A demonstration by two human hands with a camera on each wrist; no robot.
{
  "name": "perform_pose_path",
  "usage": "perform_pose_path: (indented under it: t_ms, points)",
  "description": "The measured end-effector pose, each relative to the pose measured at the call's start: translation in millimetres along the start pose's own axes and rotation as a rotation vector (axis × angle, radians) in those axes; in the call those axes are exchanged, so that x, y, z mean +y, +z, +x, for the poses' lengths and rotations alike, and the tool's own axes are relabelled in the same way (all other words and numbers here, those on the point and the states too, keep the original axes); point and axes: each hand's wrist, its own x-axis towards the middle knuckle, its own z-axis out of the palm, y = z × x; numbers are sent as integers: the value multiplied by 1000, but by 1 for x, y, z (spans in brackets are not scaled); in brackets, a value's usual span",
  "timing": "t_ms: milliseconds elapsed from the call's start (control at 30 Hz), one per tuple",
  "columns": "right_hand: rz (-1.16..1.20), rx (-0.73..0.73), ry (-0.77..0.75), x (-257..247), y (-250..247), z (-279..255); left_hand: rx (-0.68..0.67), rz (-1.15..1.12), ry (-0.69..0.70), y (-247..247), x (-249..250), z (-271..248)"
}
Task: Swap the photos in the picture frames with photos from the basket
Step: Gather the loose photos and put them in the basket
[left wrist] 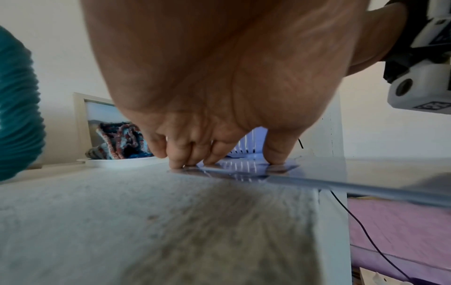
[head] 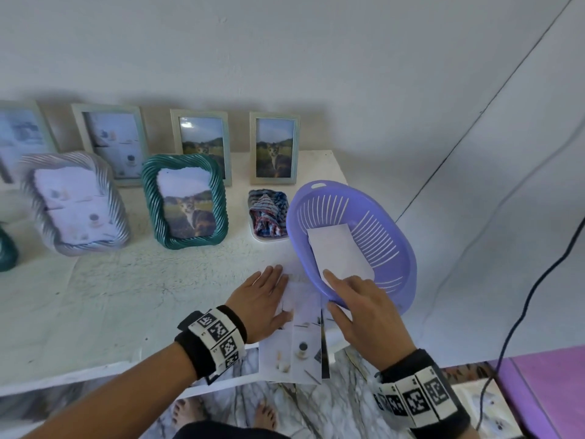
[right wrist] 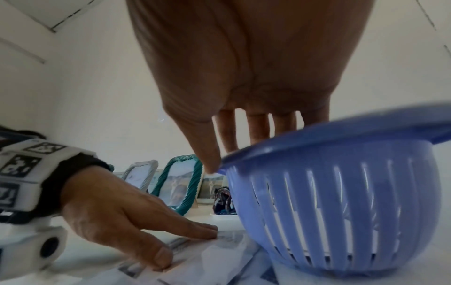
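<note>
Left hand [head: 266, 301]: flat, fingers straight, pressing the loose photos [head: 300, 337] that overhang the table [head: 110, 296] edge
Right hand [head: 364, 308]: open, fingers reaching over the basket [head: 392, 270] rim toward the white print [head: 340, 255] inside; gripping nothing
Risk: the stack slips off if the left hand lifts; the light basket may tip under the right hand
Frames [head: 185, 201]: upright behind, well apart from both hands

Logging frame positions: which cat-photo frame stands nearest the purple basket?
The plain pale frame at the back row's right end, behind the folded cloth; the other cat frames stand further left.
</note>
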Motion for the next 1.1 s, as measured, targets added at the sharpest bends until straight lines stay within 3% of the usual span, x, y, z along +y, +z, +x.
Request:
perform_pose_path:
  t_ms: [100, 167, 267, 300, 367, 433, 633, 933, 1100]
  points:
    - [121, 141, 3, -26, -11, -21, -2, -18, -14, 0, 1, -6]
    - [251, 80, 46, -39, -6, -41, -3, -33, -21, 1, 1, -7]
    - [462, -240, 411, -35, 25, -61, -5, -29, -18, 1, 2, -10]
    - [546, -274, 561, -30, 33, -62, -5, -26, -18, 1, 3, -11]
    - [783, -170, 805, -25, 43, -61, -19, -29, -17, 0, 4, -16]
    - [974, -45, 909, -24, 48, -56, -26, -33, -14, 0, 4, -20]
    - [1013, -56, 936, -28, 64, -56, -35, -69, -19, 5, 3, -20]
    - [1424, -157, 1064, -42, 75, -51, -51, -75, -50, 9, 8, -25]
    - [1448, -228, 947, -49, 76, -40, -46, -136, -89, 2, 8, -35]
